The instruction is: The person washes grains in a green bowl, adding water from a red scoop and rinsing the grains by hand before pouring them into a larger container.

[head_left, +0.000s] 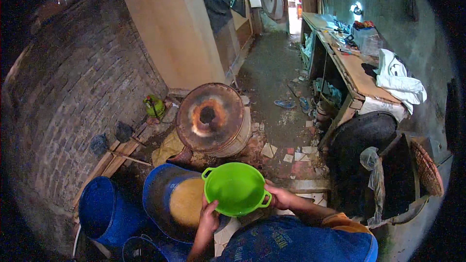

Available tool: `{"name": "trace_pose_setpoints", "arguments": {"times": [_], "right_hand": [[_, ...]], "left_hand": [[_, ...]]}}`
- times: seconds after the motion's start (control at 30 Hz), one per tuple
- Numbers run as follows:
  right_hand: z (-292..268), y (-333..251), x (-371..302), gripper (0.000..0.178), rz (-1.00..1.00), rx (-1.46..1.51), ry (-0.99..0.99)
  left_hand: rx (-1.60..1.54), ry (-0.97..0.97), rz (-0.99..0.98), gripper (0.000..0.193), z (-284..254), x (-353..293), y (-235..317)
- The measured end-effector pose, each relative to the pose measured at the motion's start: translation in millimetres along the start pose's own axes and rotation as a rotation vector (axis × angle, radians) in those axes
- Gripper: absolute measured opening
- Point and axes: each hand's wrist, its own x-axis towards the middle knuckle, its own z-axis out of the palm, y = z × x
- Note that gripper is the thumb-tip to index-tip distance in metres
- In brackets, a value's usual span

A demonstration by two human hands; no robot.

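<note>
Between my hands is a bright green plastic basin (236, 188) with two loop handles, tilted so that its inside shows. My left hand (209, 217) grips its near left rim, thumb over the edge. At the right handle, my right hand (280, 197) is closed on the basin; some of its fingers are hidden. The basin partly covers the right side of a blue tub (156, 199). Inside that tub lies a yellowish-tan content (187, 201), too unclear to name.
A round rusty drum stove (230, 122) with a scorched centre stands ahead. Blue barrels (114, 213) are at the left, near a brick wall (92, 97). A green gas cylinder (154, 106) sits beyond. To the right are a cluttered wooden table (357, 70) and a dark round pan (361, 133).
</note>
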Motion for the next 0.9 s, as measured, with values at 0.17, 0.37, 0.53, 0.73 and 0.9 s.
{"name": "trace_pose_setpoints", "arguments": {"times": [0.17, 0.37, 0.53, 0.73, 0.9], "right_hand": [[2.3, 4.5, -6.2, 0.055, -0.066, 0.13, 0.039], [-11.9, 9.0, -14.2, 0.05, 0.146, 0.102, 0.034], [5.6, -26.7, -28.9, 0.047, 0.096, 0.136, 0.127], [4.4, -46.9, -27.1, 0.048, -0.123, 0.356, 0.075], [18.8, -55.7, -24.4, 0.049, -0.332, 0.268, 0.339]], "left_hand": [[-0.05, -0.052, -0.1, 0.061, -22.1, 4.3, -10.5], [0.07, -0.072, -0.107, 0.058, 1.7, 4.8, -11.3], [0.013, 0.012, -0.124, 0.063, 26.1, 9.0, -9.3], [-0.073, -0.157, -0.22, 0.074, 35.6, 14.2, -31.9], [0.358, -0.295, -0.359, 0.066, 38.4, 29.0, -69.4]]}}
